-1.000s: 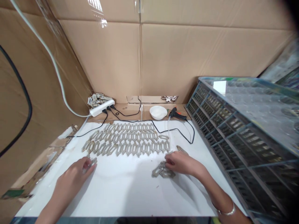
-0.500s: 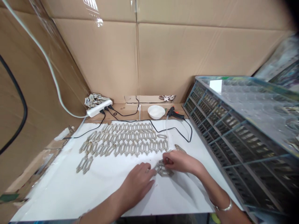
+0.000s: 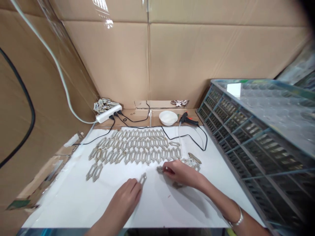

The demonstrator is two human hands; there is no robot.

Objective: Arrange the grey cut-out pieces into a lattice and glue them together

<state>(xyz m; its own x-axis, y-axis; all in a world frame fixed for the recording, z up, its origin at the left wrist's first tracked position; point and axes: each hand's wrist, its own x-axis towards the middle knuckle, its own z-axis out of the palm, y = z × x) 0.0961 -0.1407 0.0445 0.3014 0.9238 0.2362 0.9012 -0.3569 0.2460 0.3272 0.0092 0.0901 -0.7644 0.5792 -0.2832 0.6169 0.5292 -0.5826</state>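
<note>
My left hand grips a small grey slotted frame piece, its upper end poking out past the fingertips. To the right, my right hand has its fingers closed on another grey slotted frame piece. Under and behind that hand lie more such pieces, partly hidden. A small heap of thin pale rings sits just beyond my right wrist, beside a brownish flat piece. Matching frame pieces stand in rows across the white board, with a pair at the left.
A white bowl and a black glue gun lie at the back. Cords run from a white power strip across the board. A grey plastic crate borders the right side; cardboard walls enclose the back and left.
My left hand has drawn left and towards me, carrying a frame piece away from the pile. My right hand has shifted slightly left with another piece, uncovering the rings.
</note>
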